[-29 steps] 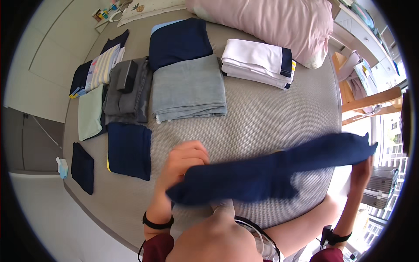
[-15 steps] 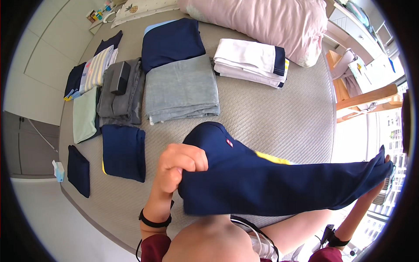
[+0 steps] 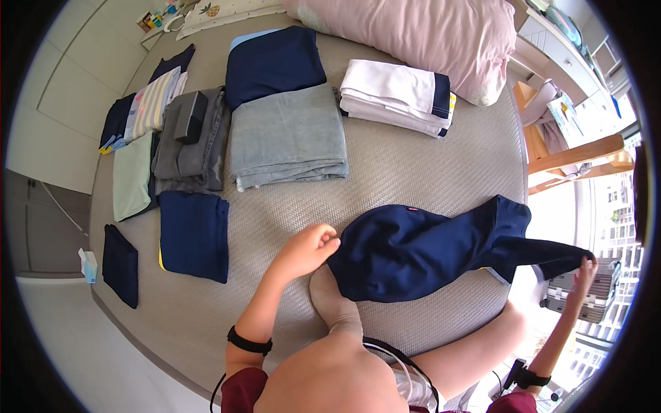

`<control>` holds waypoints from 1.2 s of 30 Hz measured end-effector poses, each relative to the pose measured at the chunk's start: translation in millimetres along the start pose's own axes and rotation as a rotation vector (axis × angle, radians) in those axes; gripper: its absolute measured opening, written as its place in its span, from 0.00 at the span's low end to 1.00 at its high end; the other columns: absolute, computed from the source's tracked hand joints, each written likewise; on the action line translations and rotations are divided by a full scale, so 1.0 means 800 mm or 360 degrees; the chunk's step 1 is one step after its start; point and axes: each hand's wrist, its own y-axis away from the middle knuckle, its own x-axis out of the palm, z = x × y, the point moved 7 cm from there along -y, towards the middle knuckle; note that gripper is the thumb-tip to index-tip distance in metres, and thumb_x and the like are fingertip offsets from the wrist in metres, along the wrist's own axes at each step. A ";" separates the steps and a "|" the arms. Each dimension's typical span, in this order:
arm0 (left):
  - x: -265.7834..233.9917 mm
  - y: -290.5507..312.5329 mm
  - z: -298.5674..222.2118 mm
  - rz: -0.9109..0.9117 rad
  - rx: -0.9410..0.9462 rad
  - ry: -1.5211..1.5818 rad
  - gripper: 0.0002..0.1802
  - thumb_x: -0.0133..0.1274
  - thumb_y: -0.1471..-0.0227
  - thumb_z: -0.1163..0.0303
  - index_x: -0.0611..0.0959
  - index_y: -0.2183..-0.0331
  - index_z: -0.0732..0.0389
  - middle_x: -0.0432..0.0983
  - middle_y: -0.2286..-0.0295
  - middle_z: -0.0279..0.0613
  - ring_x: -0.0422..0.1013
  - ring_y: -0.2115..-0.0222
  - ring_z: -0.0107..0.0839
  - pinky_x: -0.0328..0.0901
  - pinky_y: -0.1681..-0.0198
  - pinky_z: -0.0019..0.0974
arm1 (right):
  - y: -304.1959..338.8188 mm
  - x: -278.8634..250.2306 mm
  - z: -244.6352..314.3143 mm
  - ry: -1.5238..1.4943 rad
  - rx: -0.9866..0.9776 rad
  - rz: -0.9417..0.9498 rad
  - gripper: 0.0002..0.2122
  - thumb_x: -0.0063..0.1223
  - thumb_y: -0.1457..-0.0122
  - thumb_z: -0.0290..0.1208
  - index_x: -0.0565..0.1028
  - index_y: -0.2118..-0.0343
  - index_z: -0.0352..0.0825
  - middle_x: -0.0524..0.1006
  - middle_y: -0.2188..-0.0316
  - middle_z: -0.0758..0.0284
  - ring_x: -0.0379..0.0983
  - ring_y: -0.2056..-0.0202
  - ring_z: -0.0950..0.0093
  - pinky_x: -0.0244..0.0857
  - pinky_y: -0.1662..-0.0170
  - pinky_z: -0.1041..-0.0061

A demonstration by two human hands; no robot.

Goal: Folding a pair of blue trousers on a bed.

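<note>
A pair of navy trousers (image 3: 406,255) lies spread across the near part of the bed, with a small red label on its upper edge. At its left end, my left hand (image 3: 313,248) is closed, thumb and fingertips together at the cloth's edge. Out past the bed's right side, my right hand (image 3: 584,272) grips the end of one trouser leg, pulled out to a narrow point. The other leg lies bunched beside it. A little yellow trim shows beneath the trousers.
On the bed (image 3: 413,172) lie a folded navy garment (image 3: 194,237), a smaller navy one (image 3: 121,267), grey jeans (image 3: 289,138), white clothes (image 3: 396,96) and a dark case (image 3: 191,117) on dark grey trousers. A pink quilt (image 3: 413,34) lies behind. A suitcase (image 3: 585,292) stands right.
The trousers have come down from a raised, stretched band to lie spread on the bed, further right. My left hand has moved slightly right; my right hand has shifted a little left.
</note>
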 end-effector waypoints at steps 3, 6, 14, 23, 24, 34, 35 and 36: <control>0.041 -0.008 0.018 0.0066 0.0023 -0.0400 0.33 0.54 0.53 0.50 0.73 0.57 0.71 0.71 0.59 0.56 0.68 0.57 0.45 0.62 0.53 0.39 | 0.025 0.057 0.018 0.0345 -0.0191 -0.0028 0.31 0.53 0.46 0.40 0.54 0.41 0.42 0.59 0.45 0.54 0.53 0.42 0.60 0.49 0.42 0.58; 0.065 -0.004 0.018 0.0163 -0.0059 -0.0448 0.31 0.58 0.57 0.56 0.73 0.57 0.69 0.71 0.58 0.54 0.67 0.55 0.45 0.61 0.51 0.39 | 0.108 0.175 0.099 0.0667 -0.0311 0.0346 0.31 0.53 0.46 0.29 0.53 0.41 0.43 0.58 0.44 0.56 0.52 0.42 0.60 0.49 0.42 0.60; 0.048 0.027 -0.075 0.0577 0.0581 0.0537 0.16 0.57 0.59 0.75 0.77 0.63 0.65 0.73 0.65 0.40 0.69 0.64 0.30 0.64 0.60 0.31 | 0.266 0.352 0.276 0.0476 -0.1234 0.1374 0.26 0.59 0.56 0.25 0.66 0.51 0.34 0.64 0.49 0.54 0.56 0.45 0.55 0.50 0.42 0.62; 0.045 0.033 -0.127 0.0695 0.0553 0.1149 0.15 0.60 0.58 0.73 0.75 0.66 0.66 0.70 0.70 0.35 0.68 0.68 0.23 0.64 0.63 0.27 | 0.388 0.391 0.360 -0.0032 -0.1670 0.1840 0.24 0.65 0.62 0.34 0.70 0.60 0.35 0.71 0.60 0.61 0.65 0.52 0.63 0.52 0.45 0.58; 0.046 0.029 -0.122 0.0621 0.0526 0.1266 0.16 0.62 0.59 0.71 0.74 0.67 0.62 0.69 0.71 0.34 0.67 0.68 0.23 0.64 0.64 0.28 | 0.384 0.385 0.371 -0.0106 -0.1782 0.1676 0.20 0.64 0.65 0.31 0.71 0.67 0.35 0.72 0.69 0.64 0.69 0.62 0.65 0.58 0.51 0.62; 0.123 0.001 -0.072 0.0423 0.0781 -0.0093 0.19 0.61 0.64 0.70 0.77 0.64 0.57 0.75 0.66 0.38 0.70 0.60 0.34 0.54 0.48 0.38 | 0.342 0.334 0.353 -0.0362 -0.1850 0.1632 0.16 0.56 0.68 0.24 0.70 0.70 0.33 0.67 0.78 0.64 0.66 0.79 0.65 0.59 0.77 0.69; 0.128 -0.003 -0.070 0.0439 0.0801 -0.0094 0.19 0.61 0.64 0.70 0.77 0.64 0.57 0.75 0.66 0.38 0.70 0.60 0.34 0.54 0.48 0.38 | 0.331 0.320 0.352 -0.0381 -0.1847 0.1511 0.16 0.55 0.68 0.22 0.69 0.70 0.32 0.66 0.80 0.65 0.64 0.82 0.66 0.57 0.81 0.70; 0.122 -0.010 -0.068 0.0309 0.0814 -0.0140 0.20 0.60 0.66 0.72 0.78 0.64 0.58 0.75 0.66 0.38 0.70 0.60 0.35 0.52 0.47 0.40 | 0.322 0.306 0.352 -0.0353 -0.1848 0.1394 0.16 0.55 0.67 0.21 0.69 0.69 0.32 0.66 0.81 0.65 0.64 0.83 0.66 0.56 0.82 0.70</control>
